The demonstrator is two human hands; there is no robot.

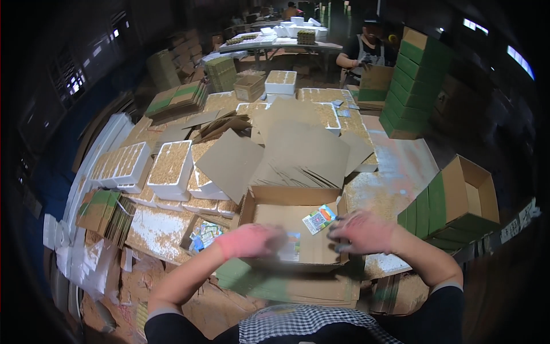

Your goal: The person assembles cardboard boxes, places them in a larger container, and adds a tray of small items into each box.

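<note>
An open cardboard box (260, 213) sits before me, its inside facing up. My left hand (252, 239), in a pink glove, reaches over the box's near left side. Its fingers are smeared by motion beside a pale packet (292, 247) on the box floor, and whether they grip it cannot be made out. Over the right wall comes my right hand (362, 231), also gloved in pink with dark fingertips. Those fingers are apart, with nothing seen between them. Just beside them a colourful printed packet (319, 219) lies tilted in the box.
Left of the box, a small carton (189, 234) holds several packets. White foam boxes (171, 166) filled with brown grains crowd the table. Flat cardboard sheets (303, 149) are piled behind the box. Green-sided cartons (429, 200) stand at right. A person (366, 51) works at the far right.
</note>
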